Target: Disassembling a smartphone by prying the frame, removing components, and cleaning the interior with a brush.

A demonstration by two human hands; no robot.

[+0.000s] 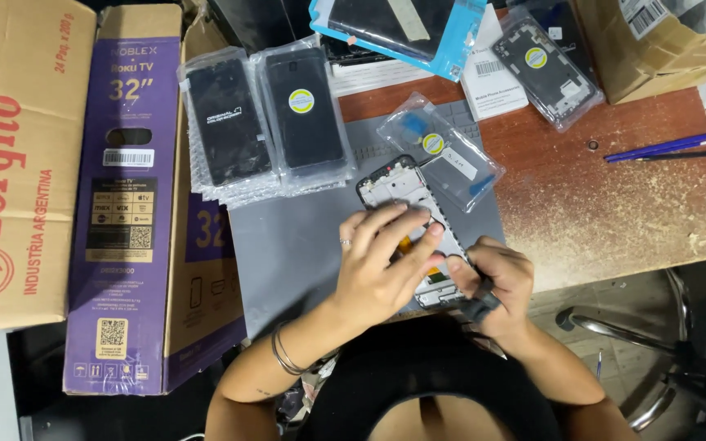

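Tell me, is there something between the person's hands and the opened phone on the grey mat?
Nothing visible does. The left hand lies directly on the opened phone, and the right hand touches its lower edge while gripping a small dark tool.

An opened phone frame point(406, 214) lies on the grey work mat point(288, 245). The left hand point(386, 257) presses flat on it. The right hand point(496, 282), at the frame's lower right corner, grips a small dark tool point(479, 305). Bagged phone screens point(265, 122) lie at the mat's upper left.
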